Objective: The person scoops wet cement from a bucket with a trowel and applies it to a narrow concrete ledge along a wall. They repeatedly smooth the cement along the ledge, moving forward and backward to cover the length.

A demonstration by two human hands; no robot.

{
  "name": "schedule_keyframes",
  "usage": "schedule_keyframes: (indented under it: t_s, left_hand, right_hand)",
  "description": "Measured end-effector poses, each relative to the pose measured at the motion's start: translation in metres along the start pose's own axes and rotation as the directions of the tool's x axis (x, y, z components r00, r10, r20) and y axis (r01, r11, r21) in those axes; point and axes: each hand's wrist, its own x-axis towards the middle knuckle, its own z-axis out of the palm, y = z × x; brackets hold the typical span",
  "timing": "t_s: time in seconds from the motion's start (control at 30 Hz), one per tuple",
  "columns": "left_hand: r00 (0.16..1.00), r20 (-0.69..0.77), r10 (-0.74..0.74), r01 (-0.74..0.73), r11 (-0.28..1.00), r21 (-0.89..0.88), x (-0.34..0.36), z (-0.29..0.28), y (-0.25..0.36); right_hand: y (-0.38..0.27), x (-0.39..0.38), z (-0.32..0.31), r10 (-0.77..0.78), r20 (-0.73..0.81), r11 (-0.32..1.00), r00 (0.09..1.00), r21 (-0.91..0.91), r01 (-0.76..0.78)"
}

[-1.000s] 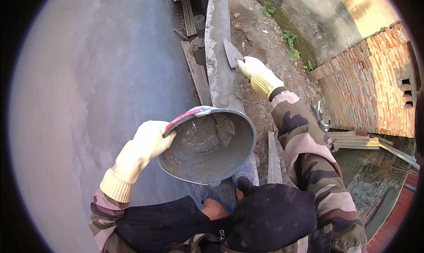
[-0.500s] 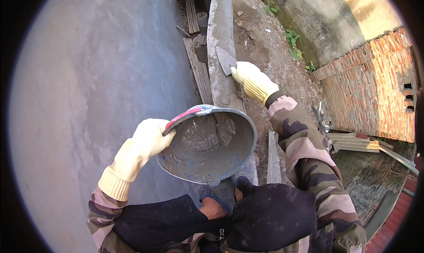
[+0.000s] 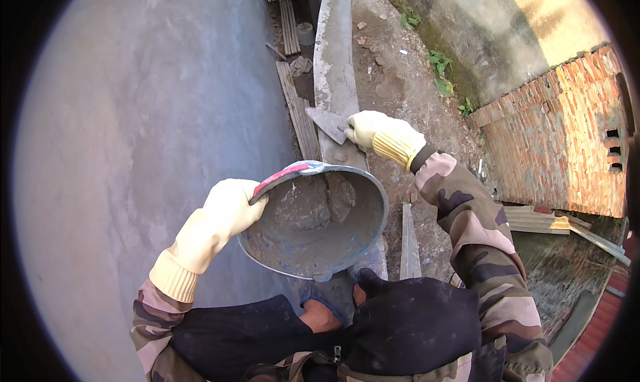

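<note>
I'm watching someone in pale gloves and a camouflage jacket. The left hand (image 3: 230, 205) grips the rim of a bucket (image 3: 368, 212), with its fingers squeezed tight around the edge by the red part. The bucket is in front of the knees, with its open top showing. A thick lump of wet grey mix (image 3: 303, 209) sits inside. I can't tell if anything under the bucket helps hold it up.

The right hand (image 3: 380, 132) has its fingers wrapped around the handle of a trowel (image 3: 327, 124). The trowel is over the narrow grey ledge (image 3: 335, 69), just past the bucket, and its tip pokes out past the left edge, toward the planks (image 3: 300, 112). I can't tell if the blade touches the ledge.

The bucket could tip and spill, because only one hand holds it, and just on one side. Wet mix could make the glove slip, too. If the trowel tilts, any mix on it could drop off the side by the planks. The feet (image 3: 325, 313) are close under the bucket, so a falling bucket could hit the toes.
</note>
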Motion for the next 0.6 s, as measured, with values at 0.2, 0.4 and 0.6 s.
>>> schedule_keyframes:
  t_s: [0.2,0.4,0.6]
  left_hand:
    - [0.973,-0.026,-0.23,0.211,0.929,-0.304,-0.012,0.004,0.003]
    - [0.948,-0.049,-0.314,0.287,0.912,-0.293,-0.02,-0.008,0.014]
    - [0.972,-0.226,-0.058,0.082,0.992,0.096,-0.004,-0.003,0.032]
  right_hand:
    - [0.017,-0.066,-0.019,0.0,-0.162,0.991,0.987,0.135,0.022]
    - [0.058,-0.179,-0.025,0.113,-0.405,0.931,0.907,0.363,0.046]
    - [-0.013,-0.213,0.017,-0.299,-0.374,0.954,0.878,-0.132,0.269]
